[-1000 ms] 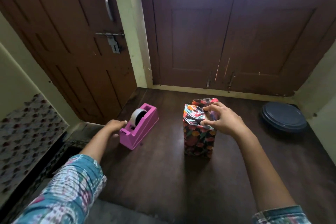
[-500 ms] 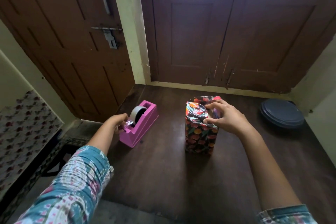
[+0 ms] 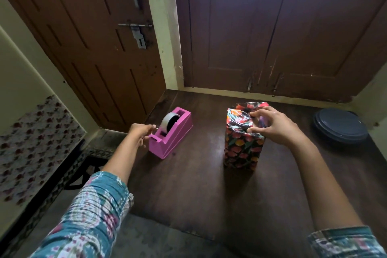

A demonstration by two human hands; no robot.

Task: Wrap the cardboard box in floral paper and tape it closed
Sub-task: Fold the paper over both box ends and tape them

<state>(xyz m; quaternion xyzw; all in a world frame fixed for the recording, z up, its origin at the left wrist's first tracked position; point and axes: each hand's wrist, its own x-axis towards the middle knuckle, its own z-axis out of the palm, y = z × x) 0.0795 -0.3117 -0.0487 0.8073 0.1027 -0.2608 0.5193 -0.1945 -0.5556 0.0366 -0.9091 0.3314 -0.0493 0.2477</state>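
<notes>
Two hands are well apart, each busy with its own job. The left hand is at the near end of the pink tape holder. Its fingers look pinched on the loose end of the tape, but the strip is thin and hard to see. The right hand sits on top of the cardboard box. Its thumb and fingers are curled over the folded floral paper to hold it down. The box stands up tall on the table, right under the right hand and far to the right of the left hand. A dark round lid lies past the right hand.

I think a few things could go wrong now. No hand holds the tape holder down, so a hard pull could make it slide or tip toward the left hand. Then the tape would not cut. A long piece of tape could curl up and stick to itself or to the fingers. The paper looks shiny and springy. If the right hand lets go a little while the person looks at the tape, the folds could pop open. The box is tall and thin, so a sideways push from the right hand could knock it over.
</notes>
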